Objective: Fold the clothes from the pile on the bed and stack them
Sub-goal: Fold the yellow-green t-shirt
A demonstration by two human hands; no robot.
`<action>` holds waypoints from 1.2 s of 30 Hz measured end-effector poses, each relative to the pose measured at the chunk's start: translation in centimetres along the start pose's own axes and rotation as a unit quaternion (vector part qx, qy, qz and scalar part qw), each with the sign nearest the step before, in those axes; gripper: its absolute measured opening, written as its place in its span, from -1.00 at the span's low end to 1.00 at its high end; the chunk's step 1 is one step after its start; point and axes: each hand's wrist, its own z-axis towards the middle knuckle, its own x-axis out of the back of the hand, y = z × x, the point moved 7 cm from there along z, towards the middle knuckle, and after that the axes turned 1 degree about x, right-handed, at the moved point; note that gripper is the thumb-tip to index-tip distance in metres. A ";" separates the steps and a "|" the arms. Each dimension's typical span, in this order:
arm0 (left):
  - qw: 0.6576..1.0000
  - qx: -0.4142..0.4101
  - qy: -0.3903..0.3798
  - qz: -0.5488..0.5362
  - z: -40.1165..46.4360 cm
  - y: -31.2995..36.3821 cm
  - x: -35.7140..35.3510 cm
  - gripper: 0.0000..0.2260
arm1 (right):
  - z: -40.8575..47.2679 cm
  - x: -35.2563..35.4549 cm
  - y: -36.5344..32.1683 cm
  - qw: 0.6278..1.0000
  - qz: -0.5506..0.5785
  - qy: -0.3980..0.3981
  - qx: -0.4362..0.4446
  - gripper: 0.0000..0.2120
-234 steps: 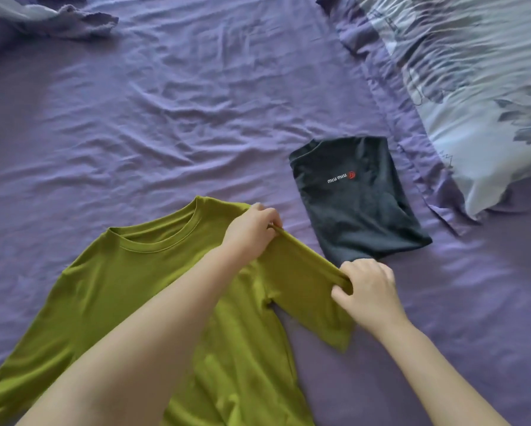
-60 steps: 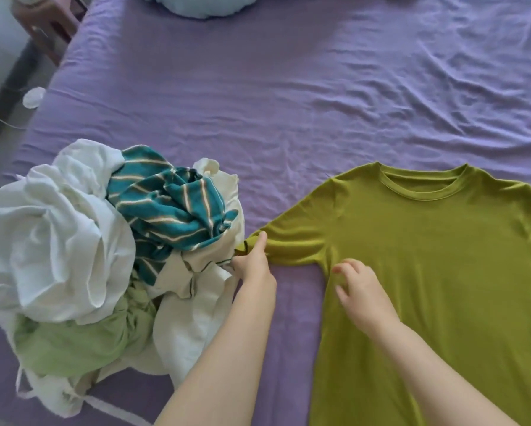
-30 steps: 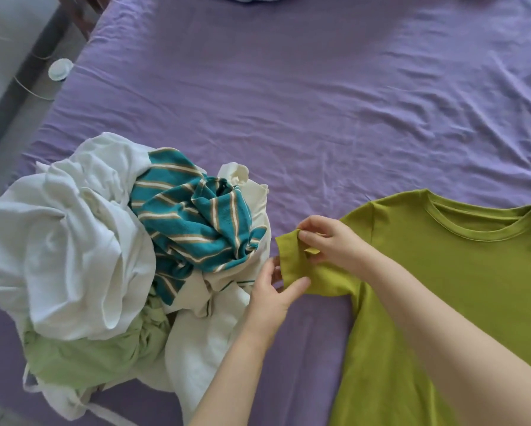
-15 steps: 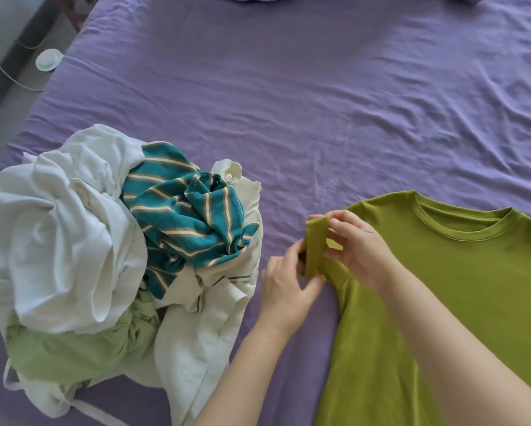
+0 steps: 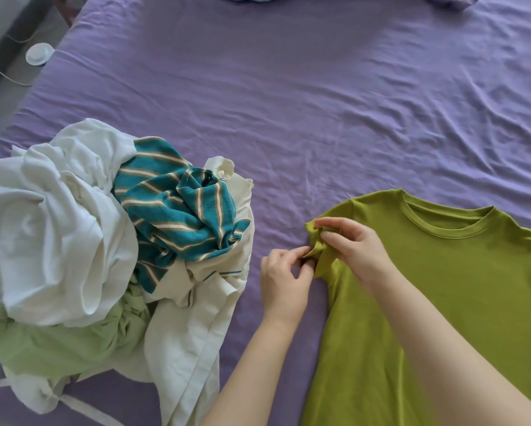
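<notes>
Green T-shirt (image 5: 442,302) lies flat, body extending rightward of both hands; left hand (image 5: 284,279) and right hand (image 5: 350,247) pinch its bunched sleeve (image 5: 314,245) between them, the right nearer the body.

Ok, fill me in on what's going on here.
A person is working on an olive-green cotton T-shirt spread flat on the purple bedsheet. Both hands bunch up its sleeve: the left hand pinches the lower edge, the right hand grips the upper part. A rumpled pile of white, teal-striped and pale green clothes waits unfolded nearby.
</notes>
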 end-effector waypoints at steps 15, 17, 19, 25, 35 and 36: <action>0.926 0.098 -0.087 -0.353 -3.8 -0.8 2.7 -0.86 | -1.9 0.1 -7.7 0.984 -0.129 -0.042 0.113 -0.88; 0.926 0.096 -0.090 -0.355 -4.4 -1.0 3.1 -0.84 | -1.8 -2.1 -7.8 0.983 -0.118 -0.075 0.119 -0.87; 0.919 0.112 -0.082 -0.369 -4.6 -1.3 3.6 -0.81 | -1.5 -4.3 -7.3 0.984 -0.091 -0.107 0.109 -0.85; 0.971 0.171 -0.029 -0.162 -2.2 -2.7 3.7 -0.69 | -0.8 -9.7 -2.5 0.971 -0.167 -0.165 0.036 -0.86; 0.993 0.072 0.050 -0.073 1.2 -1.9 3.8 -0.69 | -1.8 2.0 2.5 0.970 -0.205 0.129 0.008 -0.59; 0.995 0.051 0.045 -0.079 1.2 -1.3 3.7 -0.71 | -1.5 2.9 2.9 0.968 -0.217 0.126 -0.006 -0.56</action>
